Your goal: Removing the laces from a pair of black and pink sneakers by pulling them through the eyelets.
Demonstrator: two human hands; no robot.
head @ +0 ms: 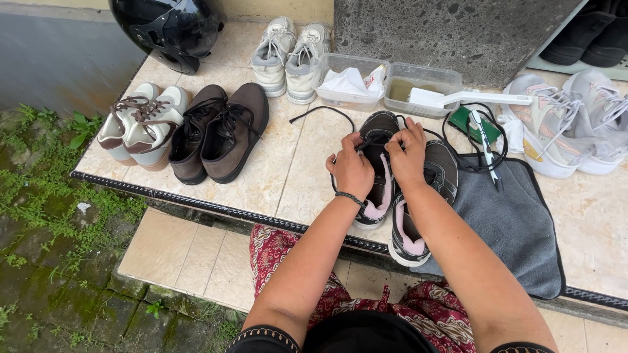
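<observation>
A pair of black sneakers with pink lining lies on the tiled step in front of me. My left hand (350,170) and my right hand (407,155) both rest on the left sneaker (379,127), pinching its black lace (320,111) near the toe end. The lace trails off to the left across the tile. The right sneaker (418,232) lies beside it, partly on a grey cloth mat (517,229). A dark bead bracelet sits on my left wrist.
Brown shoes (219,131), cream and brown sneakers (140,121), pale sneakers (291,55) and pink-grey sneakers (569,124) stand around. Two clear tubs (418,82) hold tissue and murky water with a white brush. A black helmet (167,29) sits far left. The step edge (196,202) drops to lower tiles.
</observation>
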